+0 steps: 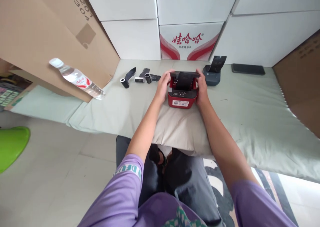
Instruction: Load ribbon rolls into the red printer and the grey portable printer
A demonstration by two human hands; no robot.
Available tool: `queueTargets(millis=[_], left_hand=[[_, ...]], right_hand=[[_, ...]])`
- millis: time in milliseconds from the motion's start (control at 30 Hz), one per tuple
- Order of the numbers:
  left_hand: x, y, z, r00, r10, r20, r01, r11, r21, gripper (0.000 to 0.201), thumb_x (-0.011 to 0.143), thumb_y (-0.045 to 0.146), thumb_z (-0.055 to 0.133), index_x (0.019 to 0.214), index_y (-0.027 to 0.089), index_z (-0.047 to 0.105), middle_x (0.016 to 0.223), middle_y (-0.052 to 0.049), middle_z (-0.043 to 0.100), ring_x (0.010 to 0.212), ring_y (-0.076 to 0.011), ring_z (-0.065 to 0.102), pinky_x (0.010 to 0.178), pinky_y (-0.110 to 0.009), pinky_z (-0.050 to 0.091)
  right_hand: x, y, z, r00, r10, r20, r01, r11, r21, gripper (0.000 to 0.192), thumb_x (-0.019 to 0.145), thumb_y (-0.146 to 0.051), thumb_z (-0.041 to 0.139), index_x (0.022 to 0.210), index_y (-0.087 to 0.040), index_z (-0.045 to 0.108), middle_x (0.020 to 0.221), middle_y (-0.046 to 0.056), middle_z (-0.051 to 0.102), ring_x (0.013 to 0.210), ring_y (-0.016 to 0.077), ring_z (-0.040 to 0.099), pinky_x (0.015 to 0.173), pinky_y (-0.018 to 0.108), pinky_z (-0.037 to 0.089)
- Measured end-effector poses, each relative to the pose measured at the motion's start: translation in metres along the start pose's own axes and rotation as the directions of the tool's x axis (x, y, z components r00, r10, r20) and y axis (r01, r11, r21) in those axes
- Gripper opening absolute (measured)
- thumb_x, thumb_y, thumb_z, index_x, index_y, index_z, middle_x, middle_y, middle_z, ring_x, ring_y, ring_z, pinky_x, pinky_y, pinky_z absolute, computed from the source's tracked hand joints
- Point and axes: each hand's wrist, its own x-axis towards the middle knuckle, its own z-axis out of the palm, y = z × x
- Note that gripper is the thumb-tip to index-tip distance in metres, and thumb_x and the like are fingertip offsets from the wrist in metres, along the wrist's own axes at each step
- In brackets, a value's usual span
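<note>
A red and black label printer (182, 97) sits on the cloth-covered surface straight in front of me, with its lid raised and a black roll or strip (184, 80) inside. My left hand (163, 85) wraps its left side, fingers at the lid's edge. On the other side my right hand (202, 87) grips the body and lid. Both hands are closed on the printer; some fingertips are hidden behind it. Just right of it stands a smaller dark printer (212, 79) with a black strip (218, 64) sticking up.
Several small black rolls, one a roll with a loose tail (124, 83), lie to the left. A water bottle (77, 79) leans by a cardboard box (57, 30). White cartons (191, 40) line the back. A black phone (248, 69) lies at right. A brown box (302, 77) bounds the right side.
</note>
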Motion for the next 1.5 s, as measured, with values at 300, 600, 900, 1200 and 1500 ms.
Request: queueTargets(millis=[300,600,900,1200,1500], left_hand=[[0.002,-0.008,0.005,0.999,-0.036,0.040,0.035,0.999,0.033,0.052,0.096,0.043,0.053,0.145,0.026,0.061,0.162,-0.006,0.057,0.158,-0.0219,0.045,0.119,-0.036,0.046],[0.007,-0.030,0.008,0.986,-0.103,0.128,0.160,0.790,-0.591,0.072,0.076,0.016,0.054,0.148,0.027,0.056,0.160,0.004,0.059,0.155,-0.0211,0.049,0.127,-0.033,0.040],[0.010,-0.036,0.011,0.993,-0.086,0.079,0.115,0.844,-0.524,0.042,0.098,0.029,0.056,0.139,0.034,0.064,0.154,0.007,0.065,0.157,-0.0245,0.045,0.132,-0.040,0.037],[-0.035,-0.040,0.022,0.970,-0.232,-0.069,0.158,0.821,-0.548,0.053,0.096,0.043,0.059,0.146,0.027,0.060,0.164,0.000,0.057,0.163,-0.0249,0.040,0.135,-0.042,0.032],[0.000,-0.015,0.022,0.982,-0.189,-0.021,0.142,0.801,-0.582,0.035,0.104,0.033,0.044,0.109,0.021,0.076,0.126,-0.001,0.080,0.148,-0.0217,0.059,0.126,-0.038,0.045]], right_hand=[[0.005,0.004,-0.005,0.992,0.115,-0.044,-0.113,0.993,0.040,0.053,0.076,-0.074,0.073,0.108,-0.032,0.070,0.151,0.001,0.063,0.150,0.0330,0.052,0.127,0.056,0.044],[0.001,-0.001,0.002,0.968,0.247,-0.031,-0.234,0.946,0.223,0.057,0.074,-0.055,0.077,0.123,-0.031,0.061,0.123,0.001,0.076,0.126,0.0287,0.070,0.101,0.047,0.063],[0.001,0.000,0.002,0.983,0.182,0.026,-0.184,0.976,0.112,0.057,0.078,-0.065,0.073,0.125,-0.034,0.065,0.122,0.001,0.077,0.127,0.0282,0.066,0.105,0.048,0.058],[-0.055,-0.028,-0.003,0.987,0.158,0.025,-0.152,0.974,-0.167,0.084,0.080,-0.079,0.069,0.145,-0.027,0.057,0.158,0.011,0.060,0.150,0.0334,0.055,0.129,0.057,0.042],[-0.033,-0.039,0.013,0.976,-0.095,0.194,0.191,0.803,-0.565,0.103,0.085,-0.078,0.067,0.163,-0.020,0.034,0.163,0.022,0.051,0.152,0.0404,0.050,0.128,0.065,0.039]])
